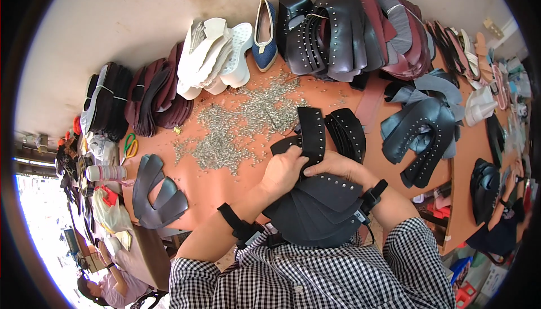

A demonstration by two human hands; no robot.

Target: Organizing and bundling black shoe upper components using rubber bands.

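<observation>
At the near edge of the table, my left hand [283, 169] pinches a black leather shoe upper [311, 131] with a row of silver studs along its strip. My right hand [336, 165] grips the same upper from the other side, its thumb towards my left fingertips and its other fingers hidden. Just below the hands, a fanned stack of black uppers [310, 210] rests against my front, some edges showing studs. Another studded black upper [346, 134] lies right beyond my right hand. Loose silver studs [248, 123] are spread over the orange tabletop [200, 188] ahead.
Left are grey-black uppers [158, 193], scissors [131, 145] and a thread spool [107, 173]. Along the wall stand bundled maroon pieces [158, 95], white shoe forms [217, 61], a blue shoe [264, 35] and studded black bundles [344, 32]. More uppers [422, 134] lie right. Other people work at both sides.
</observation>
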